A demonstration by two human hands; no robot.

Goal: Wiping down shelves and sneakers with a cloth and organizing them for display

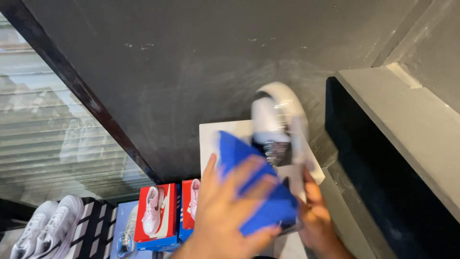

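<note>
Over the white stand (211,139), left hand (225,211) pressing a blue cloth (254,187) on the white shoe (278,124), right hand (314,216) gripping it underneath, toe pointing away.

red shoe box (154,212) bottom left, sneaker on top | second red shoe box (190,204) beside | blue boxes (158,243) beneath

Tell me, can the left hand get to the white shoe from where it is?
Probably yes. The left hand presses a blue cloth right beside the white shoe, which the right hand seems to hold from below. Only the cloth lies between them.
</note>
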